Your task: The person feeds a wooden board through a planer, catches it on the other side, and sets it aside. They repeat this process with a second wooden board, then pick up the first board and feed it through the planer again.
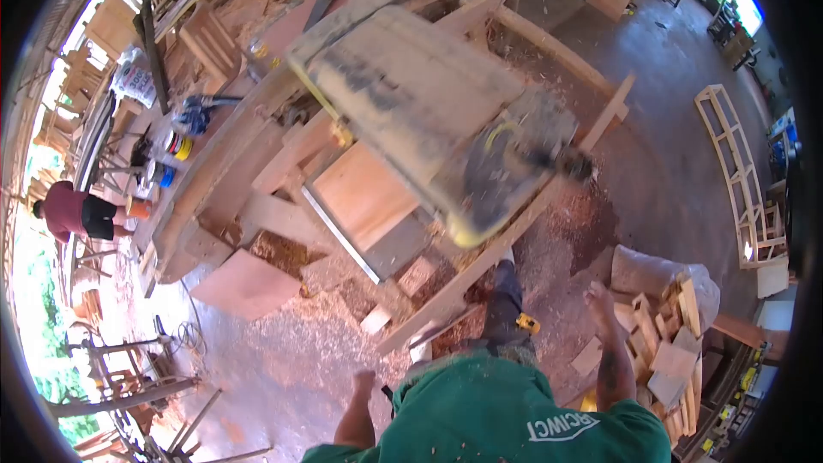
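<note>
While the person is standing below the sawdust-covered bench point(403, 90), the left hand point(364, 380) is hanging curled and empty under the bench's lower edge. The right hand point(598, 300) is spreading its fingers, holding nothing, lower right of the bench, just beside the offcut pile point(667, 339).

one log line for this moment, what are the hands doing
left hand: hanging, blurred | right hand: open, empty, beside offcut pile | ahead: workbench | floor: sawdust

Green shirt point(514, 411): white logo lettering, upside down, reads roughly "RCIWCT"; uncertain.
White sack point(133, 81): dark print, too blurred to read.
</note>
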Available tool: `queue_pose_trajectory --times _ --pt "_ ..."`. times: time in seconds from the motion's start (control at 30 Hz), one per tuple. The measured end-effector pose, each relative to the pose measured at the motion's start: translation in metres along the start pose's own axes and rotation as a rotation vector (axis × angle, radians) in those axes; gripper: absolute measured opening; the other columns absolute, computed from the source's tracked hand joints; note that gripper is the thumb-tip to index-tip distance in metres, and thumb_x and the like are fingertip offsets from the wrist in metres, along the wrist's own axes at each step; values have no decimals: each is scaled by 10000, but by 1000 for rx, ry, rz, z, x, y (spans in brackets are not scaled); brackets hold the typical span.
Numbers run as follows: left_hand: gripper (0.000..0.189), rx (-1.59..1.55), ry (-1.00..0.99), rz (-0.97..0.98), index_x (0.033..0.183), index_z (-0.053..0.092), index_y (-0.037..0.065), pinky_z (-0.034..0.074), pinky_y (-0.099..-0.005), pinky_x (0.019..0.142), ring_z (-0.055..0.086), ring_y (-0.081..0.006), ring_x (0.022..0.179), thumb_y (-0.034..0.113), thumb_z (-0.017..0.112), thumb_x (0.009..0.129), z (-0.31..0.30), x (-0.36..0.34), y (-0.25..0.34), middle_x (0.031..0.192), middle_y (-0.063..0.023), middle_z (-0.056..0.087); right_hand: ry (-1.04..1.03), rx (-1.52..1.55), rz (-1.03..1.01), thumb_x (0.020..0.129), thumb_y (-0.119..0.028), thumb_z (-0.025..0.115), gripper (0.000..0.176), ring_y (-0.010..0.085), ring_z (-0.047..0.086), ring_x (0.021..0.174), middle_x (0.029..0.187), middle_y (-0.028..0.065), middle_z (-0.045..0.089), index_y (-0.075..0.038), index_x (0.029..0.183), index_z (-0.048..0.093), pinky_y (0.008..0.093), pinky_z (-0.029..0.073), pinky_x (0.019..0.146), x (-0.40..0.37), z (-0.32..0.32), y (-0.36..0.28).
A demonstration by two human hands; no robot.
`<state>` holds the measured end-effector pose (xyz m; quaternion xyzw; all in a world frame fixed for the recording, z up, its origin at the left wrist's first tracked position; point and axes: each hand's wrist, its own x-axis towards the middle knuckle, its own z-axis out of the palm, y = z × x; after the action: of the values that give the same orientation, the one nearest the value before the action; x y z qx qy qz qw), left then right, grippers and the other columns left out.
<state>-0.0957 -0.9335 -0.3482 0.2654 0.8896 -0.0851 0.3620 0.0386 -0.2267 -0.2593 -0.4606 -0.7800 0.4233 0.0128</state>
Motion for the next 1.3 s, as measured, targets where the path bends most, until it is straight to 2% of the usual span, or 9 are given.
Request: queue_pose_trajectory --times 0.03,0.1,0.4,0.53,0.67,1.0,1.1,1.17,1.3 --pt "164 -39 -165 -63 855 595 133 442 -386 614 587 -227 758 232 548 732 -18 -7 18 817 -68 611 7 6 -1 787 -182 599 390 302 595 922 982 198 615 -17 1133 526 361 469 754 22 -7 -19" --pt "158 -1737 -98 -1023 923 584 113 472 -395 587 620 -232 728 184 544 788 -25 -28 64 843 -59 613 -78 -271 4 775 -215 614 336 336 598 876 931 205 618 -33 1055 576 381 474 728 33 -25 -71" --pt "321 -1753 -249 -906 1055 552 27 471 -340 658 608 -216 772 237 575 813 -190 -31 244 879 -91 605 -491 -286 -138 790 -232 575 205 356 599 812 845 216 612 -63 886 641 404 470 692 177 -36 -17" --pt "326 -1791 -177 -898 1043 562 26 469 -338 638 602 -209 735 246 588 802 -199 -17 260 870 -92 604 -290 -295 -90 792 -204 572 228 337 610 792 777 194 623 -20 925 591 401 474 686 210 -68 -95" --pt "299 -1922 20 -913 1003 560 35 472 -320 603 600 -203 709 249 598 799 -213 2 272 813 -86 599 267 -220 -205 857 -209 507 227 327 604 833 880 184 620 -23 974 564 385 457 717 257 -102 -184" --pt "243 -1990 111 -922 958 580 5 448 -296 594 570 -166 695 206 561 824 -215 5 336 778 -66 588 48 -47 -827 848 -189 557 259 293 590 884 970 183 594 -6 1030 528 346 465 752 384 -45 -371" --pt "259 -2057 90 -784 1007 572 25 457 -306 562 591 -175 654 195 575 811 -181 -9 344 794 -65 598 -64 56 -719 850 -180 556 267 293 589 900 981 191 590 1 1043 528 345 462 768 396 -23 -411" --pt "256 -2081 104 -1106 1023 566 19 458 -301 551 590 -177 646 173 573 819 -193 -20 358 786 -67 599 -82 48 -708 854 -204 548 280 298 588 907 983 194 591 3 1042 535 347 459 774 417 -7 -422" --pt "248 -2123 137 -1231 1016 565 5 462 -292 544 577 -176 620 167 571 830 -204 -40 379 783 -75 599 -25 -60 -608 861 -343 501 386 312 590 934 950 202 606 5 1018 561 371 456 770 467 28 -418"
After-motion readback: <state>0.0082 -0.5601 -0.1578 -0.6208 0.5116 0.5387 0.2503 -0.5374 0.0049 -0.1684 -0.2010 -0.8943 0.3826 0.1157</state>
